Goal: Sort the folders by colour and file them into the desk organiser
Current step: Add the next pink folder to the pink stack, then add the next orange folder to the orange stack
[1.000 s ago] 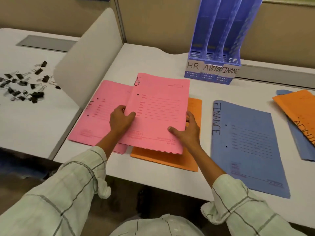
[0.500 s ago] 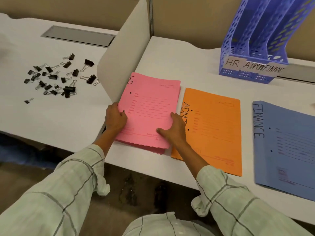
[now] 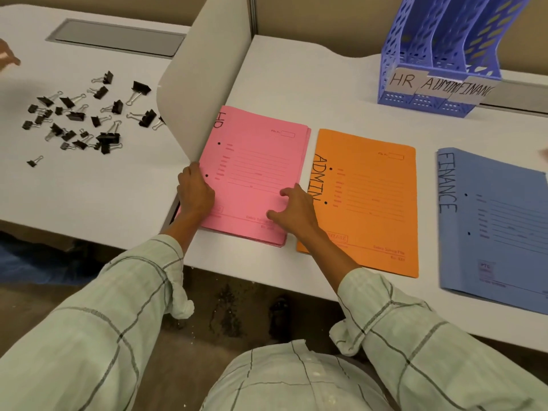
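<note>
A stack of pink folders (image 3: 255, 161) marked HR lies on the white desk (image 3: 311, 84), tight against the divider panel. My left hand (image 3: 195, 194) holds the stack's left edge with curled fingers. My right hand (image 3: 296, 209) rests on the stack's lower right part, its fingers spread and straight. Next to the stack on the right is an orange ADMIN folder (image 3: 373, 203), and further right a blue FINANCE folder (image 3: 498, 226). The blue desk organiser (image 3: 439, 69), with slots labelled HR, ADMIN and FINANCE, stands at the back right.
A grey divider panel (image 3: 204, 72) rises between the two desks. Several black binder clips (image 3: 86, 117) are scattered on the left desk, behind them a grey cable hatch (image 3: 118, 38). Another person's fingertips (image 3: 7, 59) show at the far left edge.
The pink folder I held has come down onto the other pink one, and both now form one squared stack by the divider. The orange folder underneath is uncovered. My right fingers have spread.
</note>
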{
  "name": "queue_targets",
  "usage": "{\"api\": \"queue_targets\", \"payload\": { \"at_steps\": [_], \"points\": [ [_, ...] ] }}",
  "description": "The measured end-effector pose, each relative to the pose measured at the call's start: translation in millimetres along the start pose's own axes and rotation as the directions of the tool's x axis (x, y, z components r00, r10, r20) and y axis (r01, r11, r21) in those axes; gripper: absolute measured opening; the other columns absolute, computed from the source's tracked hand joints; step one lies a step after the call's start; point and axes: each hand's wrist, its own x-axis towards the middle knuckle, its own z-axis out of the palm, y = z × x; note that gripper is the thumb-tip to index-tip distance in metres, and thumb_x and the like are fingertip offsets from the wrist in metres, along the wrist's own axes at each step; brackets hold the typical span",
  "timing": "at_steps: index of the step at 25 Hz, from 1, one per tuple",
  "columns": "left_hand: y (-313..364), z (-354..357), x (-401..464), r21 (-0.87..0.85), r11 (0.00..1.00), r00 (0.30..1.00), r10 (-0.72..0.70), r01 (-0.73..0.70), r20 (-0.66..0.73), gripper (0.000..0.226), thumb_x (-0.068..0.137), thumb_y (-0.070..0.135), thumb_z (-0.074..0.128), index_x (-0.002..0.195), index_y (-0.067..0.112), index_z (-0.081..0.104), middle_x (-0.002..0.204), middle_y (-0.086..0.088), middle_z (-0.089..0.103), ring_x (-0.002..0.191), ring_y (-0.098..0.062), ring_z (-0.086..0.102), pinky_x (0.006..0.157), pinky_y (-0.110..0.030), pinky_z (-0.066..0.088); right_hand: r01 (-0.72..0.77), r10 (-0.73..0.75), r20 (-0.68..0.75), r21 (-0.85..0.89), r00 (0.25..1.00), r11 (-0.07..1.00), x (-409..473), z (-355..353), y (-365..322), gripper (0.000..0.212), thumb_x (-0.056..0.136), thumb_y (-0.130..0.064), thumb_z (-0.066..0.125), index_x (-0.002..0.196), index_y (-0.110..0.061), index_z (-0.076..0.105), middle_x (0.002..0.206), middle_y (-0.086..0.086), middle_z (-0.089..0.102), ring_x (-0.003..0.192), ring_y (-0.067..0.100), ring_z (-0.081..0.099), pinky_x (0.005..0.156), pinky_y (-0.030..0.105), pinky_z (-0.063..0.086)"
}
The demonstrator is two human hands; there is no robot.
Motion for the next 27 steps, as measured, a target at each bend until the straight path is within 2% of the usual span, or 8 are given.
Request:
{"api": "queue_targets", "payload": {
  "at_steps": [5,9,11,16,20,24,27],
  "points": [
    [22,9,-16,0.174,0.979,0.990,0.120,-0.106,-0.071,0.047,0.088,0.004,0.049,0.134,-0.003,0.043,0.140,-0.023,0.043,0.131,-0.039,0.036,0.106,-0.052,0.033,0.084,-0.079,-0.055,0.094,0.995,0.992,-8,-24,7,0.058,0.078,-0.025,0.077,0.129,-0.009,0.055,0.133,0.007,0.055,0.128,0.027,0.045,0.101,0.031,0.038],
    [78,32,-38,0.142,0.966,0.974,0.224,-0.217,-0.033,0.048,0.093,0.016,0.051,0.137,0.000,0.041,0.148,-0.021,0.039,0.139,-0.036,0.030,0.116,-0.051,0.021,0.150,-0.141,-0.118,0.075,0.983,0.986,-16,-56,33,0.054,0.080,-0.021,0.074,0.130,-0.009,0.057,0.137,0.006,0.056,0.131,0.025,0.045,0.107,0.032,0.034],
    [117,48,-53,0.101,0.951,0.956,0.293,-0.291,-0.009,0.049,0.095,0.019,0.049,0.139,0.001,0.040,0.148,-0.019,0.039,0.140,-0.034,0.031,0.117,-0.050,0.021,0.149,-0.142,-0.146,0.036,0.979,0.988,-20,-77,54,0.055,0.080,-0.020,0.073,0.131,-0.010,0.056,0.140,0.006,0.054,0.135,0.024,0.042,0.108,0.029,0.031],
    [233,97,-103,-0.037,0.848,0.847,0.529,-0.528,0.055,0.045,0.096,0.012,0.045,0.138,-0.001,0.042,0.142,-0.019,0.045,0.133,-0.034,0.041,0.110,-0.045,0.031,0.066,-0.075,-0.236,-0.042,0.969,0.997,-44,-147,129,0.061,0.081,-0.020,0.072,0.137,-0.009,0.051,0.144,0.007,0.050,0.137,0.024,0.039,0.108,0.025,0.029],
    [319,139,-151,-0.129,0.760,0.746,0.650,-0.637,0.146,0.045,0.096,0.010,0.045,0.139,-0.003,0.042,0.141,-0.022,0.045,0.131,-0.037,0.041,0.107,-0.044,0.033,-0.038,0.010,-0.320,-0.081,0.947,0.996,-72,-210,200,0.063,0.082,-0.022,0.073,0.139,-0.009,0.049,0.143,0.009,0.050,0.135,0.026,0.039,0.108,0.036,0.037],
    [396,180,-202,-0.255,0.666,0.628,0.746,-0.701,0.222,0.039,0.094,0.006,0.047,0.132,-0.005,0.047,0.130,-0.024,0.052,0.118,-0.041,0.049,0.097,-0.046,0.041,-0.153,0.115,-0.398,-0.064,0.910,0.986,-103,-274,279,0.063,0.082,-0.022,0.073,0.138,-0.010,0.049,0.141,0.009,0.051,0.135,0.026,0.039,0.104,0.036,0.041],
    [441,210,-233,-0.285,0.628,0.573,0.777,-0.724,0.260,0.041,0.096,0.010,0.047,0.134,-0.005,0.045,0.133,-0.024,0.051,0.120,-0.040,0.048,0.100,-0.049,0.040,-0.207,0.162,-0.443,-0.055,0.882,0.977,-123,-316,333,0.063,0.082,-0.022,0.074,0.138,-0.007,0.049,0.141,0.012,0.051,0.135,0.028,0.040,0.106,0.036,0.040]
  ]
}}
